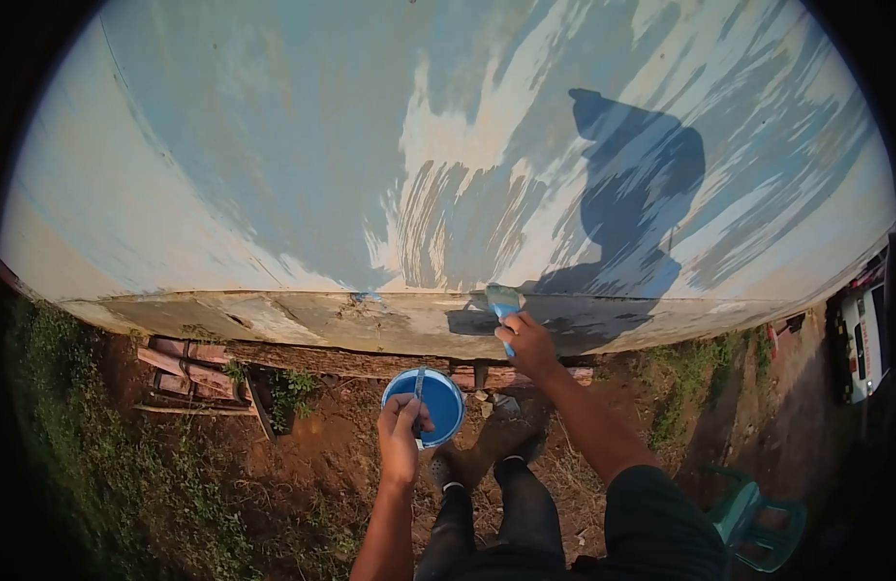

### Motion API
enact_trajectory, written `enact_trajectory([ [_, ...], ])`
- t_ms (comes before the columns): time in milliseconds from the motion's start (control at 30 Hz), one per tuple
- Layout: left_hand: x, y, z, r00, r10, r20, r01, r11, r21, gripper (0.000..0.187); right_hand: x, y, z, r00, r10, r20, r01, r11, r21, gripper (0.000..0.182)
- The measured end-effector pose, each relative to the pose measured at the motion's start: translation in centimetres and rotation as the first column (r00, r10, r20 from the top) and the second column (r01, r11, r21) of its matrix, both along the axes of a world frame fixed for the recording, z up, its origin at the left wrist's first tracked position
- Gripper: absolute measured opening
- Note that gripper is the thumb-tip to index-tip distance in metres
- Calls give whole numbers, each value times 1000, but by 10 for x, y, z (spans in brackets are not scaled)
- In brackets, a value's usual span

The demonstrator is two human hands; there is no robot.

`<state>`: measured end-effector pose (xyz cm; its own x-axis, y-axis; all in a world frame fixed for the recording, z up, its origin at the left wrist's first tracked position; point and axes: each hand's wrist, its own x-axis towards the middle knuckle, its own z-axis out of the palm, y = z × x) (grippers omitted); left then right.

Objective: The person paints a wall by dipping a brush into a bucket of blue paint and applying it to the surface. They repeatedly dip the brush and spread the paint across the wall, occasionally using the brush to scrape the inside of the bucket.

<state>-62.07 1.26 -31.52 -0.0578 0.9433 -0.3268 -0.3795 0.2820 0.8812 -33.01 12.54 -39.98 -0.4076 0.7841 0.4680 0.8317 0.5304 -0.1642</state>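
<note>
My right hand is closed around the blue handle of a paintbrush. The bristles are against the lower part of a wall, near the edge where its painted surface meets a bare strip. Streaks of blue-grey and pale paint cover the wall above. My left hand grips the handle of a round bucket with blue inside, held out in front of my legs. A dark shadow of a head and shoulders falls on the wall at the right.
Wooden planks lie at the left below the wall, beside green plants. A green plastic chair stands at the lower right. A white vehicle is at the far right. My feet are on bare soil.
</note>
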Motion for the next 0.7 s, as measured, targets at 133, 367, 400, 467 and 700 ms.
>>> enact_trajectory([
  [133, 0, -2, 14, 1000, 14, 17, -14, 1000, -13, 17, 17, 8, 92, 999, 15, -36, -11, 993, 120, 26],
  [367, 3, -1, 49, 1000, 3, 15, -4, 999, 39, 18, 14, 22, 236, 994, 12, -104, 66, 704, 707, 22],
  [400, 3, -1, 54, 1000, 5, 16, -5, 999, 46, 18, 11, 24, 242, 996, 4, -88, 59, 710, 702, 22],
  [467, 0, 0, 61, 1000, 6, 13, -7, 998, 65, 17, -3, 23, 217, 998, -66, 17, 41, 777, 629, 20],
  [700, -14, 0, 74, 998, 55, 30, -57, 994, 90, 18, -55, 26, 49, 988, 65, 140, -110, 933, 342, 12],
])
